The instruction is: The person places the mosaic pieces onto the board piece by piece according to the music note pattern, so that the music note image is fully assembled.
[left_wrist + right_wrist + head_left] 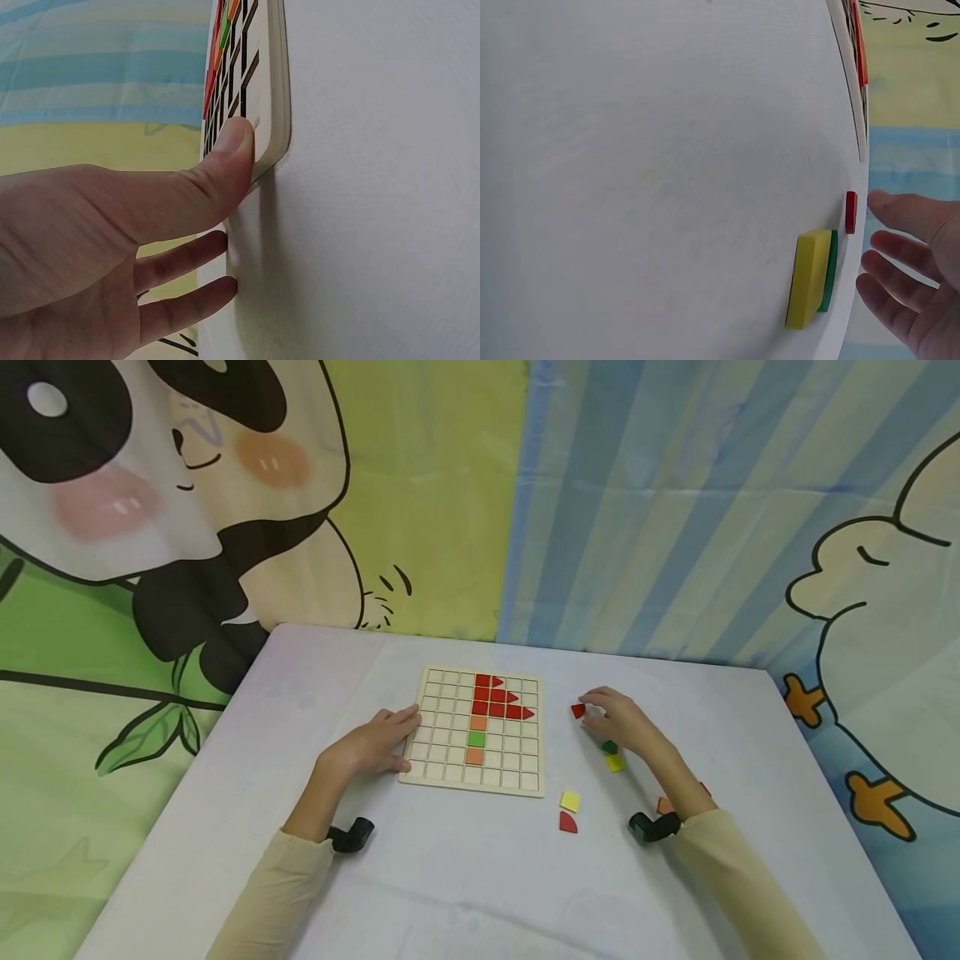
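A wooden grid board (472,786) lies on the white table, with rows of red squares ending in red triangles, and orange and green squares set in a column below them. My left hand (375,742) rests at the board's left edge; in the left wrist view its thumb (234,142) touches the board's corner and the fingers stretch out beside it. To the right of the board, my right hand (618,717) hovers by a red tile (578,711). In the right wrist view that red tile (851,212) is apart from the thumb, and the fingers are loosely bent around nothing.
Below the right hand lie a green tile (610,747) and a yellow tile (615,763). Nearer to me are a yellow square (570,801) and a red quarter-round tile (568,822). An orange tile (664,806) is partly hidden by the right wrist. Printed cloth hangs behind the table.
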`<state>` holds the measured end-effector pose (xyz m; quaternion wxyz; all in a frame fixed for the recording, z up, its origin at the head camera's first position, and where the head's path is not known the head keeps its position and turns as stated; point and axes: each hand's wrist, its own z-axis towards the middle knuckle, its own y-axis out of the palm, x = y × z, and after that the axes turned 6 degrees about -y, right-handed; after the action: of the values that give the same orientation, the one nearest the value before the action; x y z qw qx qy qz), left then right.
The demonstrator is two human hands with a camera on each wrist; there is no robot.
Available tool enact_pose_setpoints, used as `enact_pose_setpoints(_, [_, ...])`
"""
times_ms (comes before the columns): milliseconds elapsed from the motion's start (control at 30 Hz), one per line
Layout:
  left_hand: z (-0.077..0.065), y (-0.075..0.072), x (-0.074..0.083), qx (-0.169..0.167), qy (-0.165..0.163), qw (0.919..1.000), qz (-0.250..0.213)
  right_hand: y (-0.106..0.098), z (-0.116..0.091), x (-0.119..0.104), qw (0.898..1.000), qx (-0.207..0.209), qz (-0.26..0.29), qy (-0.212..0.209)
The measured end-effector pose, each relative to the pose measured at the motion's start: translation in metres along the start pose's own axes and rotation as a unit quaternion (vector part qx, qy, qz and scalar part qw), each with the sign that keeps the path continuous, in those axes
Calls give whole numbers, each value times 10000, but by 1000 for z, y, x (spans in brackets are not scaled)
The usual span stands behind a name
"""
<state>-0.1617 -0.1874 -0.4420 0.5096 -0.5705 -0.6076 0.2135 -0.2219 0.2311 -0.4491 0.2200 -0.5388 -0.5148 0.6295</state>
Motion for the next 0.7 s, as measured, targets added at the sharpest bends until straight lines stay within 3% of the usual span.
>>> enact_pose_setpoints(267, [0,0,1,8,-9,10000,23,9,17,-1,9955,-98,-849,-421])
enact_pose_setpoints(700, [1,0,1,6,-42,10000,5,10,19,-8,9915,-21,-1278,-255])
